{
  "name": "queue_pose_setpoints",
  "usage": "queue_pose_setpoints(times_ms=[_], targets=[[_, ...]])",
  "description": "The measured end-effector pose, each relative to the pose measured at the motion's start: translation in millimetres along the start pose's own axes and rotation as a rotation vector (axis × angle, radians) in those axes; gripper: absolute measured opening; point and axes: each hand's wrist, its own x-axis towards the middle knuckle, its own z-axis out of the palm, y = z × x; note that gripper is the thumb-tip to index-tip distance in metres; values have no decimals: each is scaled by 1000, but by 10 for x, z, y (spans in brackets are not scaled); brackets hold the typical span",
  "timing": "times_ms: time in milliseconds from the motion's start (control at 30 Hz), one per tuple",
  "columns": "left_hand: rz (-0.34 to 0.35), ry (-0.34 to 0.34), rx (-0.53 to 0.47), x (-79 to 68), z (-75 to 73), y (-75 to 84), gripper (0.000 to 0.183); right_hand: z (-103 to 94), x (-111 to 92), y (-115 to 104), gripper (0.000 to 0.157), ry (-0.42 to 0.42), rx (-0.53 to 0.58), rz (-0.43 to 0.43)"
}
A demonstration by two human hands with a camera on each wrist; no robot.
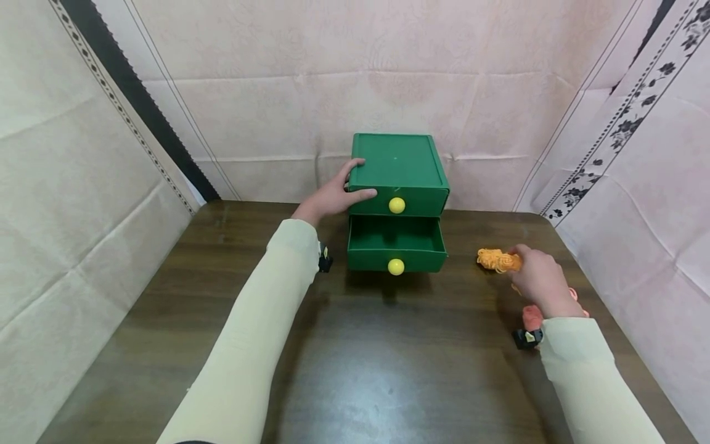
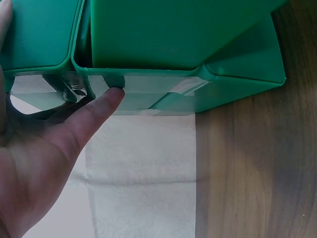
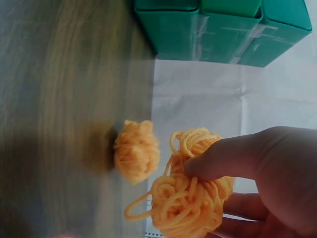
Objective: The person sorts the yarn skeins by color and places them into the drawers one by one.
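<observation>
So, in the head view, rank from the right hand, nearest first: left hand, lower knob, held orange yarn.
1. Held orange yarn, in the right hand.
2. Lower knob, leftward on the open drawer.
3. Left hand, farthest left, touching the cabinet.

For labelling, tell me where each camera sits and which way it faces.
Head: worn on the head, facing forward and down at the green drawer unit; left hand, right hand and sleeves show.
Left wrist: worn there, facing the green drawer unit; left hand shows.
Right wrist: worn there, facing the held orange yarn; right hand shows.
Shared: head and right wrist both show the green drawer unit and orange yarn.
</observation>
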Motion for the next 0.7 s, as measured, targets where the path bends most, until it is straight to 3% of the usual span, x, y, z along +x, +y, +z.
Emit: queue_pose_setpoints(times_ms=[700], targets=[[-18, -10, -16, 37, -17, -10, 80, -176, -8, -334, 40, 153, 14, -53]])
